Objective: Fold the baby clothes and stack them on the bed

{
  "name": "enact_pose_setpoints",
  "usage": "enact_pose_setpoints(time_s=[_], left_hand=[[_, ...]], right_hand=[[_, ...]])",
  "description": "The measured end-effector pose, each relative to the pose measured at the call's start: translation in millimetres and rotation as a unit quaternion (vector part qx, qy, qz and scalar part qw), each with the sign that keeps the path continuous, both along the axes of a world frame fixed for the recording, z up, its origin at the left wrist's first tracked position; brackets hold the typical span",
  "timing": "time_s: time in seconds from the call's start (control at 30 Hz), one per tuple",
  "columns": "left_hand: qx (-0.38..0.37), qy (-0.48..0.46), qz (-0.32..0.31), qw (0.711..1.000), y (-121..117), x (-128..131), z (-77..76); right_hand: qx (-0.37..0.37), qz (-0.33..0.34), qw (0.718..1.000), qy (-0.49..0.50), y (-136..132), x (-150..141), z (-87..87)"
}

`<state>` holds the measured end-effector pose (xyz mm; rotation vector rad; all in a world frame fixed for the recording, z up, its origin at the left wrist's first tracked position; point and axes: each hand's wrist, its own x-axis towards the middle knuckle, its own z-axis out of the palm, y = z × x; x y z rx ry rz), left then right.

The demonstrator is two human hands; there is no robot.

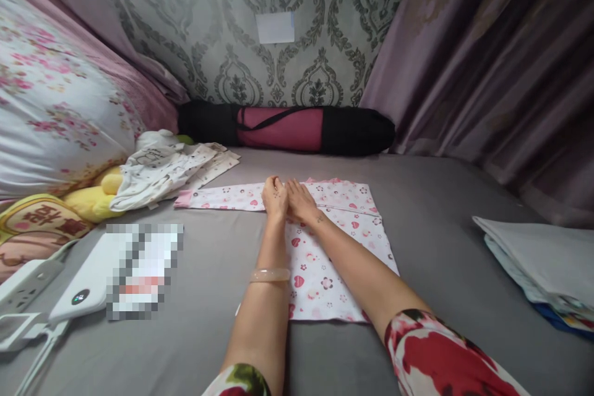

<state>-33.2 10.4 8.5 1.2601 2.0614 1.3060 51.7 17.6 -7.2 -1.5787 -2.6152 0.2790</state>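
A white top (pixel 320 281) printed with hearts and flowers lies flat near the middle of the bed (pixel 185 352), well apart from its far edge. The body's long axis runs from the far edge toward the near edge, slanting slightly, with the pink ruffled trim (pixel 333 181) at the far end and the straight hem (pixel 329 315) toward the near edge. One sleeve (pixel 223 197) stretches out toward the bed's left edge, roughly parallel to the far edge, its pink cuff (pixel 184 199) pointing left.

The left hand (pixel 275 195) rests where the sleeve meets the body, fingers curled under; whether they pinch the fabric I cannot tell. Just beside it, the right hand (pixel 301 199) lies palm down, fingers extended close together, pressing on the top without grasping it.

A black and dark-pink bag (pixel 281 129) lies along the far edge. Toward the far left corner sits a crumpled white garment (pixel 160 170); nearer the left edge is a white power bank (pixel 95 278). Folded clothes (pixel 547 253) are stacked toward the right edge
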Motion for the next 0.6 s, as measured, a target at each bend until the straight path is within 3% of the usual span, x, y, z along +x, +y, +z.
enact_pose_setpoints(time_s=[0.13,0.3,0.43,0.6], left_hand=[[-0.015,0.014,-0.012,1.000,-1.7,2.5,1.5],[-0.021,0.026,-0.027,0.999,-1.7,5.0,1.9],[-0.017,0.038,-0.039,0.998,0.7,6.7,-1.6],[-0.014,0.071,-0.080,0.994,2.3,10.8,-8.8]], right_hand=[[-0.010,0.001,1.000,0.005,3.3,0.3,-3.2],[-0.041,0.007,0.999,0.035,8.1,13.0,10.8],[0.010,-0.075,0.995,0.063,10.9,33.3,15.7],[0.030,-0.131,0.990,0.033,10.2,50.9,-0.3]])
